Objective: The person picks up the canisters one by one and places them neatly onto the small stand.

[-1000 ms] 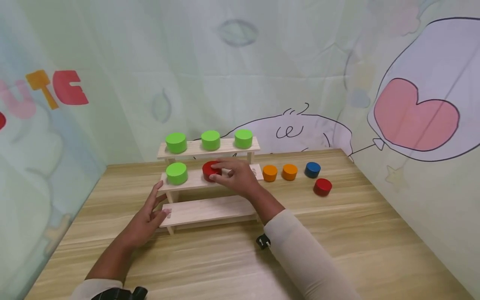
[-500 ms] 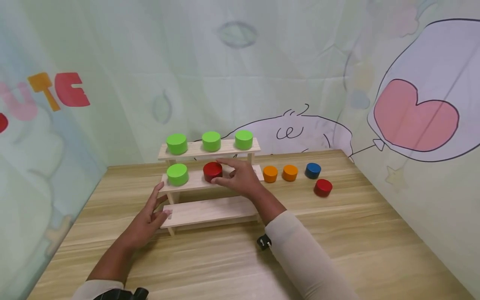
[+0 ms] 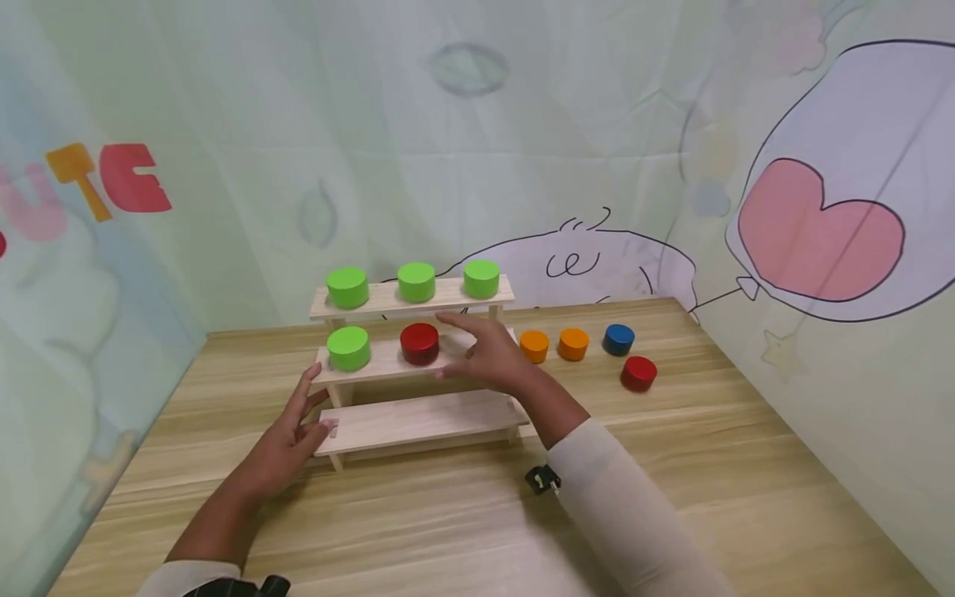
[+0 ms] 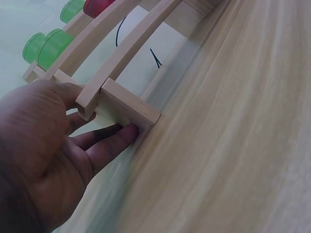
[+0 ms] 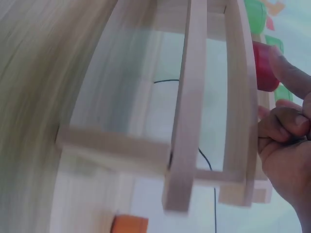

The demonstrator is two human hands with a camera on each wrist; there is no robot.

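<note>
A three-step wooden shelf (image 3: 418, 420) stands on the table. My left hand (image 3: 282, 452) holds its left end, the thumb on the bottom step; in the left wrist view other fingers of this hand (image 4: 58, 145) lie against the end support. On the middle step are a green round block (image 3: 348, 348) and a red round block (image 3: 419, 344). Just right of that red block is my right hand (image 3: 496, 356), thumb and index finger spread apart and nothing between them. Three green round blocks (image 3: 416, 283) sit along the top step.
Right of the shelf, two orange round blocks (image 3: 573, 344), a blue one (image 3: 618, 340) and another red one (image 3: 638, 374) lie on the wooden table (image 3: 709, 464). A printed curtain (image 3: 373, 149) hangs behind.
My right hand has let go of the red block on the middle step and drawn back to the right, fingers parting. The left hand stays at the shelf's left end.
</note>
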